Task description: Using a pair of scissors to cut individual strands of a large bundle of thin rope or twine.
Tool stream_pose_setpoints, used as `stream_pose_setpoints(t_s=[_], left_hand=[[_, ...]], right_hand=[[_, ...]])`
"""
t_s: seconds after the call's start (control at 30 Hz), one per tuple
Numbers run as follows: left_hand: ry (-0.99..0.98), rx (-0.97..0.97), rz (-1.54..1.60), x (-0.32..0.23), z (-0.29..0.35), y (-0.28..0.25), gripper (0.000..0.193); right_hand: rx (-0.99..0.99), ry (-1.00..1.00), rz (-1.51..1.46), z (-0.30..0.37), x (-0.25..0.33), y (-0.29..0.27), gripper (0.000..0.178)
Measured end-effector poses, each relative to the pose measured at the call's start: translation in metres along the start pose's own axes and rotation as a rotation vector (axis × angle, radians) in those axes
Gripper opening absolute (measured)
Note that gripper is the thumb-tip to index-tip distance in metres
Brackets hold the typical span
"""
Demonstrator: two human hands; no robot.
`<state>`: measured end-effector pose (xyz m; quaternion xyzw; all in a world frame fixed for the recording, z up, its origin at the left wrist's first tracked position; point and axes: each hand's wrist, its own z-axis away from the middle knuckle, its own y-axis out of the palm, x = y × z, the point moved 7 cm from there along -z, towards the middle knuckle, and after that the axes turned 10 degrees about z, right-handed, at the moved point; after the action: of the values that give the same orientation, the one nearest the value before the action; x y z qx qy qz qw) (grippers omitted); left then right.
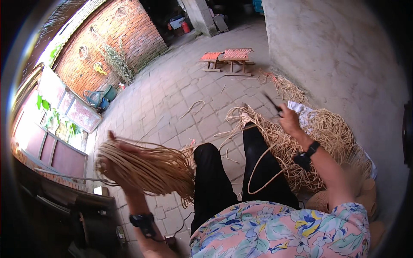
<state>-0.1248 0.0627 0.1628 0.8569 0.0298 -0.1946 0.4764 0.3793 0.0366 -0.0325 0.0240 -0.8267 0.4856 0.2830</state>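
My left hand (117,167) is closed around a thick bundle of tan cord (157,165); its strands drape over the palm and hang toward my left knee. On the other side, my right hand (290,121) grips a slim dark tool with a narrow pointed end (271,102), like a knife or closed scissors; blur hides its exact kind. Below and beside that hand spreads a big tangled heap of the same cord (333,135), partly on a white sheet (301,110). One loose loop of cord (254,174) lies across my right thigh.
Two low wooden stools with red woven seats (236,53) stand ahead on the paved floor (172,99). A plastered wall (335,51) rises at the right. Cord scraps (192,109) lie about. Round woven pieces (318,201) sit by my right hip, dark machinery (92,223) at lower left.
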Motion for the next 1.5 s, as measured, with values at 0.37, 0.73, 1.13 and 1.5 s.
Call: stream_pose_setpoints(t_s=[0.37, 0.73, 1.13, 1.5], left_hand=[[0.609, -0.529, -0.909, -0.18, -0.012, -0.015, 0.052], [0.499, -0.567, -0.671, -0.162, -0.028, -0.063, 0.046], [0.453, -0.555, -0.696, -0.142, -0.02, -0.066, 0.043], [0.418, -0.519, -0.54, -0.14, -0.019, -0.088, 0.038]], right_hand=[[-0.259, 0.398, 0.865, 0.054, -0.321, -0.193, 0.042], [0.118, 0.219, -0.069, 0.089, -0.211, -0.065, 0.042], [0.195, -0.498, 0.18, 0.114, 0.124, 0.003, 0.025], [0.839, -0.544, -0.735, 0.165, 0.164, 0.128, 0.053]])
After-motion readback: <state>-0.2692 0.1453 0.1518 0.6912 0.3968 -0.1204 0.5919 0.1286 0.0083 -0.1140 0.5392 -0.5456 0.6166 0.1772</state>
